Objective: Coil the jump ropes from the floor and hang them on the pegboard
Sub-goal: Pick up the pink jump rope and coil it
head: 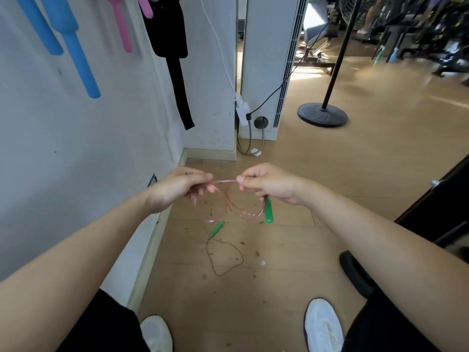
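Coiling of a thin, translucent pink plastic jump rope [224, 181] with green moulded handles, seen from the head view. The left hand [177, 189] and right hand [269, 184] hold it above the wooden plank floor [330, 174], close to the skirting at the floor's left edge. The fingers [203, 177] of each hand are curled and pinch the cord. A short strand runs taut between the two pinches, and several loose loops hang below them.

One green handle [268, 212] hangs straight down from under the right hand. The other green handle [216, 229] sits lower and tilted; whether it dangles or rests on the floor cannot be told. A thin brownish loop [220, 274] lies on the floor beneath it, and its connection to the held cord is unclear.

Handling, as a judgement: the cord looks very light, smooth and springy, so the loops will tend to open and slide apart unless pinched together at one point. The handles are the only stiff, weighted parts and will swing. The best hold is probably the gathered bundle where the loops cross, with the handles brought side by side.

Blue foam-covered bars [81, 64] and a black strap [180, 92] hang on the white wall [76, 148] at left. Peg holes are not discernible there.
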`<action>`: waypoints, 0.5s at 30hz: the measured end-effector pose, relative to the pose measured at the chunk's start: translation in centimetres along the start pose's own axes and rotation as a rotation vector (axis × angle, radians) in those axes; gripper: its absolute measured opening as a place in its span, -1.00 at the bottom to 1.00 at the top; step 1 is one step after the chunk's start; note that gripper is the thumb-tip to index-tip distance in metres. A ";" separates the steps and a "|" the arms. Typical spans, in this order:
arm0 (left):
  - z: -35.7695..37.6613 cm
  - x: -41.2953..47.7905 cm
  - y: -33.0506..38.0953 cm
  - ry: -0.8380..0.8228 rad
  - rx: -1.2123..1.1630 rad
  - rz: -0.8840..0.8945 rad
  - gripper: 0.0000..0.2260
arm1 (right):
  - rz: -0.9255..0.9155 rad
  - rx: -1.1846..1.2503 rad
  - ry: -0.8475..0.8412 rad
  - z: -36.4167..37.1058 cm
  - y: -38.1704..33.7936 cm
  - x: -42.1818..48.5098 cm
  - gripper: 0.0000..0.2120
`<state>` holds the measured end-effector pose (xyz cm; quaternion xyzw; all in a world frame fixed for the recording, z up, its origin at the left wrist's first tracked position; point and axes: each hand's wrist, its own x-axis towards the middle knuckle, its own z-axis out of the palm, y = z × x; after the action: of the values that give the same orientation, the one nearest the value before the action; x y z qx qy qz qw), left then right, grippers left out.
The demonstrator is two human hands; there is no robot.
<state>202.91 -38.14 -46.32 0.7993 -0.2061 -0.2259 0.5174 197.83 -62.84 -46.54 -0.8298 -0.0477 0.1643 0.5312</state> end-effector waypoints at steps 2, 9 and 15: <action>-0.4 -0.1 -0.7 -0.051 0.015 -0.057 -0.62 | -0.019 -0.020 0.099 -0.3 -0.2 -0.2 -0.72; -1.8 0.2 -2.5 0.064 0.140 -0.104 -0.77 | -0.031 0.048 0.443 -2.1 0.2 0.2 -0.73; -3.4 0.8 -5.0 0.275 0.387 -0.264 -0.84 | 0.012 0.110 0.660 -3.8 1.1 0.5 -0.68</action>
<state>205.98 -34.17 -49.85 0.9264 -0.0672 -0.1374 0.3442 199.45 -66.44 -46.24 -0.8087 0.1409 -0.1079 0.5608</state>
